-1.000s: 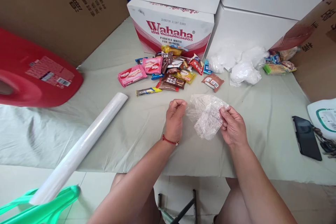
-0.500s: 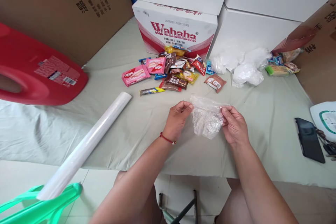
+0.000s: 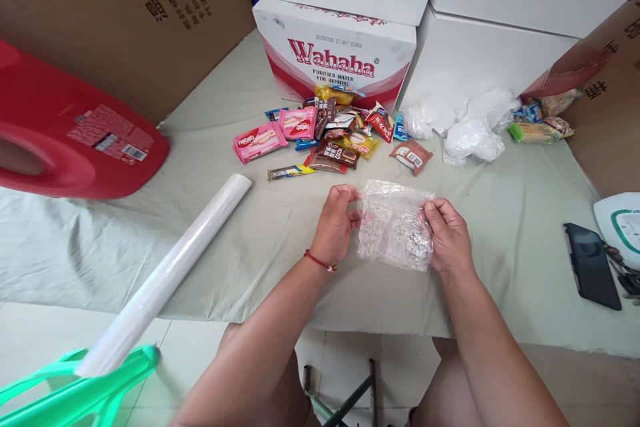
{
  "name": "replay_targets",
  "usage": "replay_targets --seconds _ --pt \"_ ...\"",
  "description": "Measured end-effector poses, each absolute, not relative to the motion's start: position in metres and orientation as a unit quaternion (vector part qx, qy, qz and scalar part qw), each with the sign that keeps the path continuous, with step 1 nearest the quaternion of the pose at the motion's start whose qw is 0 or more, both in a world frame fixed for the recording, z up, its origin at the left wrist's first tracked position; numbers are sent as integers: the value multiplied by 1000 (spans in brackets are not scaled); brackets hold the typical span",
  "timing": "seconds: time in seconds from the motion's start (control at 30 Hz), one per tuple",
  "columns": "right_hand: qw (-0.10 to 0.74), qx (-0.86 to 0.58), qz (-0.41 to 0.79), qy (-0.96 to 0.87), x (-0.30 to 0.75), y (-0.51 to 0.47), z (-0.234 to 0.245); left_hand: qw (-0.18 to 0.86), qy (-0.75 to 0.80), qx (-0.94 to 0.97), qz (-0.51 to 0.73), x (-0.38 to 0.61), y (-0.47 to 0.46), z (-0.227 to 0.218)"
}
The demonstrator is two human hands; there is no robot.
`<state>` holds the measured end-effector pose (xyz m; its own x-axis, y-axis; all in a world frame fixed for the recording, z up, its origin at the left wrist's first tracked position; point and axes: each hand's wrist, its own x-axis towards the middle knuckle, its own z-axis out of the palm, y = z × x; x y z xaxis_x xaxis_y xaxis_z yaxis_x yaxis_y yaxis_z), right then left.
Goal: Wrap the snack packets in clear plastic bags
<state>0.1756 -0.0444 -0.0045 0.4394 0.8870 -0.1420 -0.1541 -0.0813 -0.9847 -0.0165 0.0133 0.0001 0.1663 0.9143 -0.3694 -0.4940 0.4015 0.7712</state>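
Observation:
A crinkled clear plastic bag [image 3: 395, 227] is stretched between my two hands above the cloth-covered table. My left hand [image 3: 336, 223], with a red cord bracelet [image 3: 320, 261] at the wrist, grips the bag's left edge; some fingertips go behind the film. At the right edge, my right hand [image 3: 449, 230] pinches the bag between thumb and fingers, and its other fingers lie partly behind it. Just beyond the bag is a heap of wrapped snacks [image 3: 340, 140], with pink wafer packs [image 3: 260, 141] on its left and a brown packet [image 3: 411, 156] on its right.
Several bunched white plastic bags [image 3: 473, 133] lie at the back right. A white plastic roll [image 3: 170, 273] reaches from the table over a green stool [image 3: 110, 380]. Around stand a red jug [image 3: 75, 127], a Wahaha carton [image 3: 335, 53] and a phone [image 3: 593, 267].
The bag has been spread wider and flatter between my hands. My left hand has shifted its grip down along the left edge; the right hand stays nearly in place.

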Motion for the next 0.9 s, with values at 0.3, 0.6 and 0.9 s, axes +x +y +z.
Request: replay_targets --seconds 0.3,0.6,0.9 --pt "581 -574 482 -318 185 -44 11 847 330 263 324 -26 15 5" --pt "564 -671 178 -447 192 -42 -3 803 321 314 392 -23 13 7" --pt "529 -546 428 -488 178 -40 8 763 330 423 360 -17 4 1"
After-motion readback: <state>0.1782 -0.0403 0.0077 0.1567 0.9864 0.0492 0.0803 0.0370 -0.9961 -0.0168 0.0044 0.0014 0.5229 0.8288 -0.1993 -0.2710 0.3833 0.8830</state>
